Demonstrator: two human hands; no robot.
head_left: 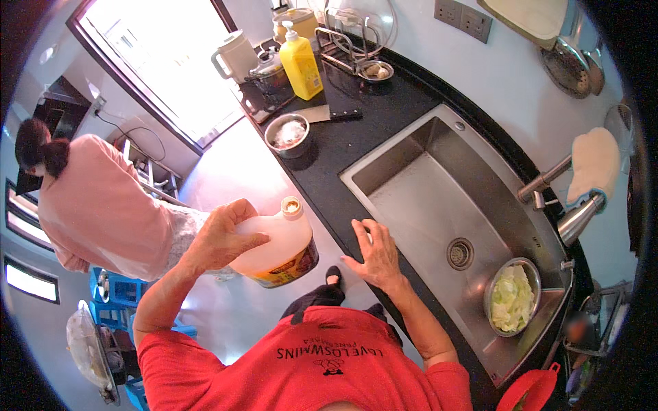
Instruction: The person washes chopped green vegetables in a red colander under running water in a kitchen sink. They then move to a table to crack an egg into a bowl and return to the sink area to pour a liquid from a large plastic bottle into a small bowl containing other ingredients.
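My left hand (223,236) grips a large plastic jug (264,240) with a pale top and a dark, colourful label low on its side. The jug is held tilted over the floor beside the counter edge, and its round neck shows no cap on it. My right hand (378,255) is over the counter's front edge beside the sink, thumb and fingers apart. A small pale spot shows between its fingers, too small to make out. Nearby on the counter stands a metal bowl (269,137) holding white powdery stuff over something reddish.
Behind the bowl lie a cleaver (317,114) and a yellow pump bottle (300,66). The steel sink (418,161) holds a bowl of cut cabbage (513,299). A red basket (528,392) sits at lower right. Another person in pink (103,198) stands at left, back turned.
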